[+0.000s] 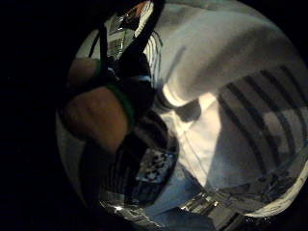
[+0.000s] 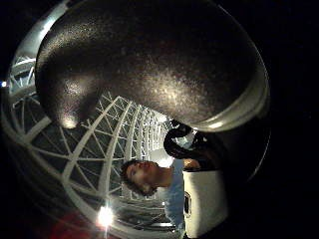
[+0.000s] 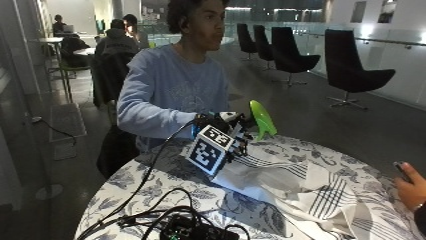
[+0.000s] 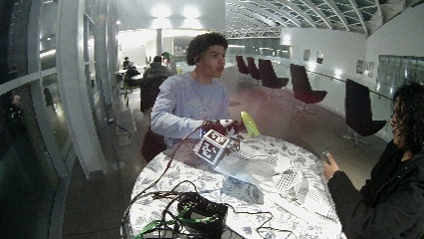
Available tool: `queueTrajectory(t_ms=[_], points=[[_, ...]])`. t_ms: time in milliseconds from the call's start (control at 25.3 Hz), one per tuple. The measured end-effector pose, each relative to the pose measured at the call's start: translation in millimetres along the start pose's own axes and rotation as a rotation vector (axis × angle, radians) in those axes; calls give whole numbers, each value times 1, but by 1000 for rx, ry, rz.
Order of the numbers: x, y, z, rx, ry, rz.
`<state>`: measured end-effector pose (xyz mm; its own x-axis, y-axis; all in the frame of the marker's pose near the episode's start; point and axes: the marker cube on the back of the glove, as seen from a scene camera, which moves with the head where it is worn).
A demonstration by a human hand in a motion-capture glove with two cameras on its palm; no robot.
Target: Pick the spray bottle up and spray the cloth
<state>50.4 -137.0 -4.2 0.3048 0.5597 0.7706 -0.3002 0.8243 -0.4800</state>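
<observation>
My gloved right hand (image 3: 223, 131) grips the spray bottle (image 3: 261, 119) above the table's far side. Only the bottle's green top shows, sticking out past the fingers towards the cloth. The cloth (image 3: 299, 185), white with dark stripes, lies crumpled on the table just below and beside the hand. The wide outside view shows the same: hand (image 4: 222, 130), green bottle top (image 4: 250, 124), cloth (image 4: 265, 172). In the little finger side palm view the striped cloth (image 1: 231, 72) spreads under my curled fingers (image 1: 96, 115). A dark rounded surface (image 2: 149, 59) fills the thumb side palm view, close to the palm.
The round table (image 3: 153, 190) has a blue floral cover. A black box with cables (image 3: 193, 230) sits at its near edge. Another person's hand with a phone (image 3: 409, 185) is at the right edge. Black chairs (image 3: 353, 70) stand behind.
</observation>
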Motion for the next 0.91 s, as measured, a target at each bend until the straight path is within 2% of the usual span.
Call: queueTrajectory(t_ms=[908], points=[[2,2,12,-25,-12,39]])
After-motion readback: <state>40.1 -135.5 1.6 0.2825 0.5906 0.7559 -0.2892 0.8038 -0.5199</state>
